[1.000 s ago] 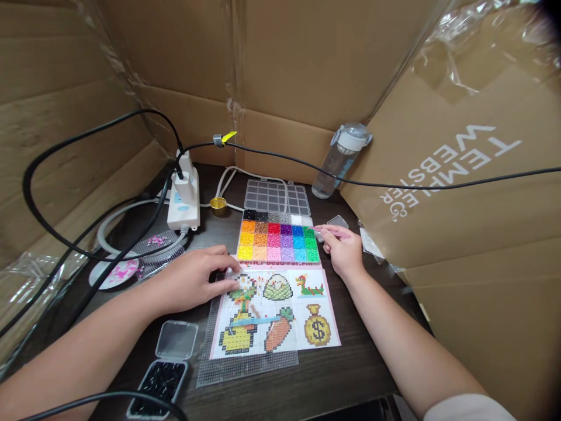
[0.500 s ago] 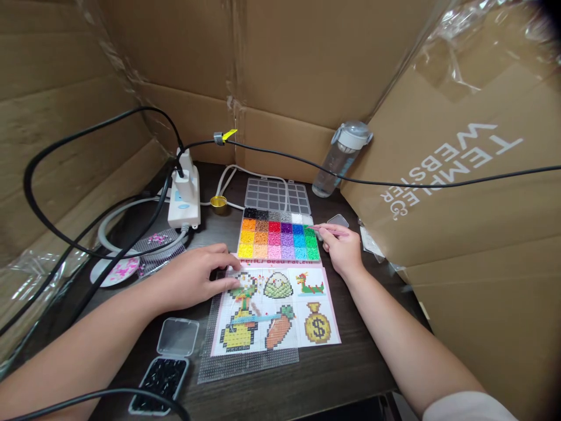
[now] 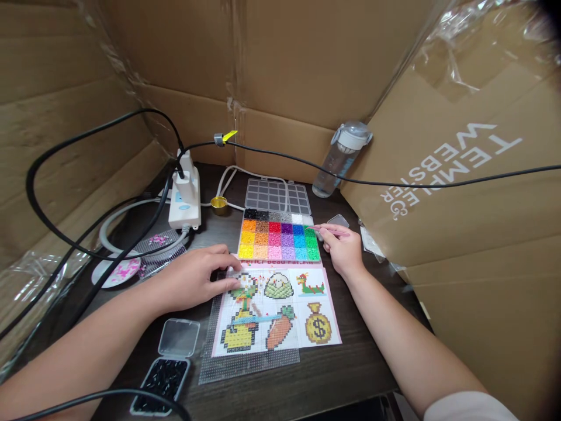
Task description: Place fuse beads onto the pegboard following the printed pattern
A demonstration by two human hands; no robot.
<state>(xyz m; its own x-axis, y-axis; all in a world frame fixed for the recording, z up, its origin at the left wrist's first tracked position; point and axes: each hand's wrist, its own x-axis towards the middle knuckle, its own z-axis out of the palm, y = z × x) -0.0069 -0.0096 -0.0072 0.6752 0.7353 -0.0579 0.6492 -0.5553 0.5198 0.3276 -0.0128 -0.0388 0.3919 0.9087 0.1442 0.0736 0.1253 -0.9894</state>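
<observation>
Now the skinny pink tweezers (image 3: 335,232) are pinched in the right hand (image 3: 342,251), tips at the green beads (image 3: 310,234). The bead box (image 3: 277,261), bright like a rainbow, is on the worktop (image 3: 355,351) by the picture sheet's (image 3: 332,335) far edge. The left hand (image 3: 205,278), thumb and fingers apart, is at the corner of the clear board (image 3: 249,367). Both hands have hardly moved since before.

At the right edge of the bead case (image 3: 279,261), I couldn't tell whether the pink tweezers (image 3: 329,231) pinched anything; the left hand (image 3: 199,279) hid part of the clear pegboard (image 3: 249,368).
</observation>
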